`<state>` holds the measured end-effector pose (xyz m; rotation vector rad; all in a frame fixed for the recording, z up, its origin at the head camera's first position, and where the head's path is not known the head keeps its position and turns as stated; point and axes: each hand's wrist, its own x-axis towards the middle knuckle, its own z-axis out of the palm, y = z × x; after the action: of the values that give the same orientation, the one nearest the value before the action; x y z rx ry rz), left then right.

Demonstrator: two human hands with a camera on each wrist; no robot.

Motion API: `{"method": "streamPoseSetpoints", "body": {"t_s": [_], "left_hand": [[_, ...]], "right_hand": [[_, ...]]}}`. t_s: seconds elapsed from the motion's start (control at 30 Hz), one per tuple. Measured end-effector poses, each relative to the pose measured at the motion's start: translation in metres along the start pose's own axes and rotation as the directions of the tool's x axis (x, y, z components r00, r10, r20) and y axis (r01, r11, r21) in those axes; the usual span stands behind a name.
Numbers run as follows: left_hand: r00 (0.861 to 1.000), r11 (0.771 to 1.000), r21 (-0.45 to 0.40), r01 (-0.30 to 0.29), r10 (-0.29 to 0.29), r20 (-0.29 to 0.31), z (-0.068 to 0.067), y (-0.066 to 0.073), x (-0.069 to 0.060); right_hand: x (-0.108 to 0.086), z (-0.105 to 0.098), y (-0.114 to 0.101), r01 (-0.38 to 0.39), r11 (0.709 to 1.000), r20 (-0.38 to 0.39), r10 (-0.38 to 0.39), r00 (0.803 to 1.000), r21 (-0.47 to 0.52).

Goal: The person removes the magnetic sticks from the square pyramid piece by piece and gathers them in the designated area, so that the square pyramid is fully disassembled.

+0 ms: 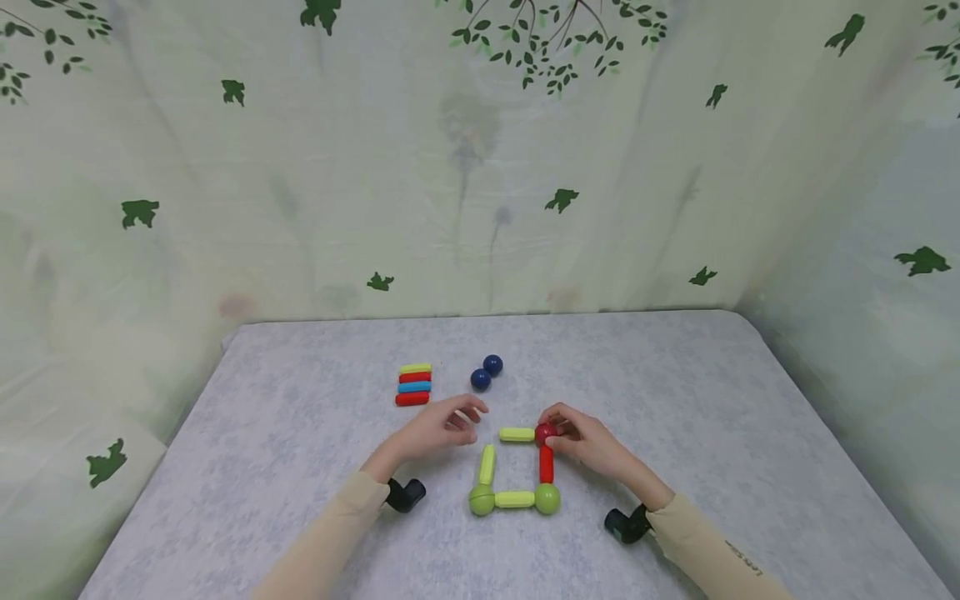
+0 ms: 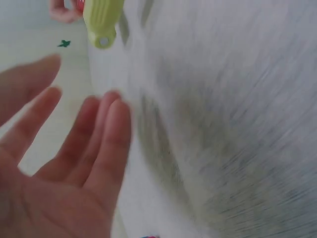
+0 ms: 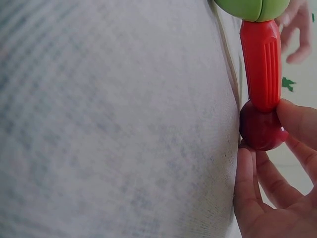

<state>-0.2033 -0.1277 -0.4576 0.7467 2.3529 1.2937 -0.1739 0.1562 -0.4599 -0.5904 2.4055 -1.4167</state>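
The right hand (image 1: pixel 588 437) pinched the red ball (image 1: pixel 546 433) at the far right corner of a rod-and-ball outline (image 1: pixel 514 499) on the tabletop (image 1: pixel 300 433); the left hand (image 1: pixel 442 426), released, hung loose-fingered near the far left. Ball judged light, stiff, rather slippery: best held round its sides, the ribbed red rod (image 1: pixel 546 467) steadied at mid-length.

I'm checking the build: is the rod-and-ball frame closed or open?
Open: at its far left corner, a gap separates the free ends of the left yellow rod and far yellow rod.
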Motion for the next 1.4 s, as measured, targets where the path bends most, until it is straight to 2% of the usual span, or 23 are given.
{"method": "streamPoseSetpoints", "body": {"t_s": [0.07,0.13,0.2,0.3,0.47,0.67,0.93,1.03,1.17,1.23,1.27,1.4], "left_hand": [[0.995,1.0,-0.022,0.01,-0.008,0.1,0.005,0.002,-0.006],[0.987,0.999,-0.03,0.029,-0.024,0.162,0.01,0.004,-0.011],[0.982,0.999,-0.029,0.041,-0.035,0.185,0.015,0.005,-0.013],[0.984,0.999,-0.021,0.036,-0.032,0.176,0.023,0.006,-0.016],[0.992,0.999,-0.036,0.015,-0.01,0.126,0.03,0.007,-0.019],[0.999,1.0,0.011,-0.029,0.029,0.019,0.035,0.006,-0.022],[0.99,0.996,0.024,-0.084,0.086,-0.114,0.028,0.004,-0.025],[0.986,0.998,0.011,-0.066,0.067,-0.151,0.022,0.001,-0.028],[0.982,0.998,-0.059,-0.028,0.016,-0.19,0.015,-0.004,-0.033],[0.978,0.997,-0.08,-0.01,-0.007,-0.208,0.011,0.001,-0.037],[0.976,0.997,-0.078,-0.007,-0.011,-0.218,0.009,0.006,-0.04],[0.959,1.0,-0.022,0.008,-0.014,-0.282,0.002,0.002,-0.043]], "right_hand": [[-0.003,-0.002,-0.01,-0.001,1.0,0.008,0.001,1.0,-0.001],[-0.006,-0.003,-0.016,0.001,1.0,0.013,-0.001,1.0,-0.001],[-0.006,-0.003,-0.016,0.007,1.0,0.011,-0.007,1.0,0.003],[-0.002,-0.001,-0.004,0.008,1.0,0.0,-0.008,1.0,0.009],[0.004,0.002,0.019,0.013,1.0,-0.011,-0.013,1.0,-0.018],[0.004,0.001,0.022,0.02,1.0,-0.009,-0.019,1.0,0.025],[0.005,0.001,0.021,0.008,1.0,-0.005,-0.008,1.0,0.003],[0.005,0.001,0.022,0.008,1.0,-0.007,-0.008,1.0,-0.004],[0.005,0.001,0.024,0.017,1.0,-0.011,-0.017,1.0,-0.007],[0.004,0.001,0.019,0.016,1.0,-0.011,-0.016,1.0,-0.004],[0.002,0.0,0.013,0.018,1.0,-0.009,-0.018,1.0,-0.004],[-0.004,-0.002,-0.008,0.011,1.0,0.001,-0.011,1.0,0.001]]}}
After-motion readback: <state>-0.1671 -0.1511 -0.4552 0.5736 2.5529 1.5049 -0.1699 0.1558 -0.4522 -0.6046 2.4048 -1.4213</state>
